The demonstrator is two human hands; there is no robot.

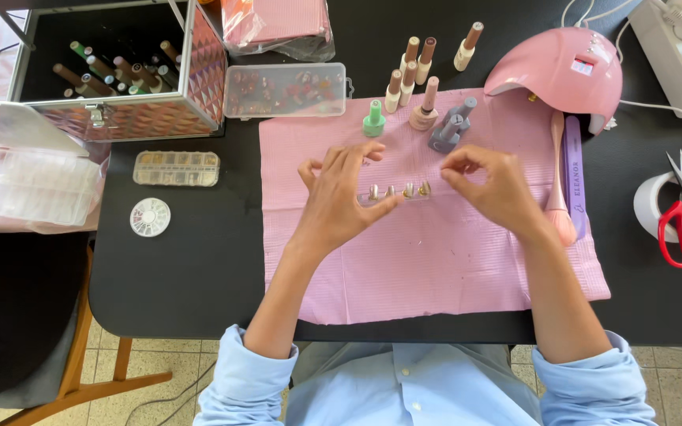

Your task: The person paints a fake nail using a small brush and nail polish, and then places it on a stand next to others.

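Black table (183, 260), laid with a pink mat (436, 268). On the mat: a clear strip of nail tips (396, 192), lying between my hands. My left hand (339, 197): fingers curled half open, fingertips touching the strip's left end. My right hand (492, 185): thumb and forefinger pinched together just beside the strip's right end; what they grip, if anything, I cannot tell. Behind the strip: polish bottles (412, 75), pink nail lamp (558, 71). Right of my hand: pink brush (558, 173), purple nail file (574, 170).
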